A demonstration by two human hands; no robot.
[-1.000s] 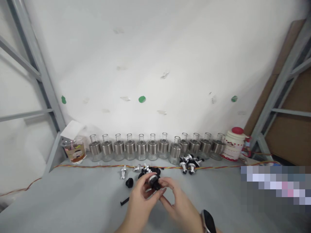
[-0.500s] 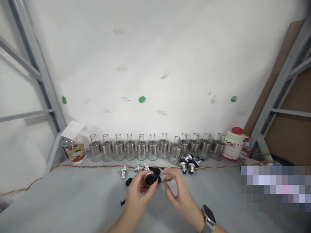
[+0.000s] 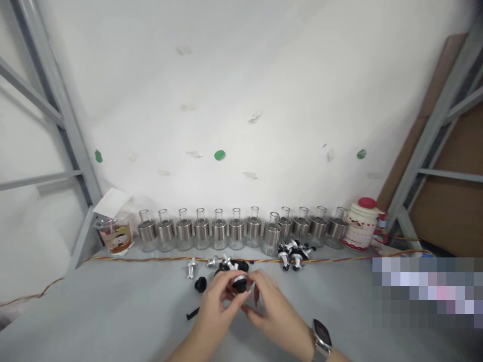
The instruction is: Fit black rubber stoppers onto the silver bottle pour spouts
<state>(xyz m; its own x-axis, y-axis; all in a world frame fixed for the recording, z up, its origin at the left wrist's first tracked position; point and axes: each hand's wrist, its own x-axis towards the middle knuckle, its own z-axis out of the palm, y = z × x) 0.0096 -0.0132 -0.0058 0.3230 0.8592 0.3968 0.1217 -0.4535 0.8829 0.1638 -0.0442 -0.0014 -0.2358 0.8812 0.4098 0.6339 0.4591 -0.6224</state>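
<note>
Between the thumb and fingers of my left hand [image 3: 221, 301] is a silver-and-black bottle pourer [image 3: 240, 284], its black end towards me. My right hand [image 3: 266, 304] is curled in from the right, thumb low and fingertips at the pourer's side; part of that contact is hidden. Behind the hands lie silver spout pieces [image 3: 227, 261] and black caps [image 3: 243, 266], partly covered by my fingers. One black cap [image 3: 200, 284] lies just left of my left hand, with a thin black strip [image 3: 192, 313] nearer me. A silver spout piece [image 3: 191, 267] stands further left.
A row of glass bottles with metal sleeves [image 3: 202, 229] lines the wall. Several assembled pourers [image 3: 296, 254] are heaped at right, before the bottles. A twisted wire [image 3: 151, 259] crosses the table. A plastic cup [image 3: 115, 236] stands left, a red-lidded jar [image 3: 362, 226] right.
My right hand has moved left and closed in on the pourer. My left hand has shifted slightly right and down with it, uncovering more of the black cap at left.
</note>
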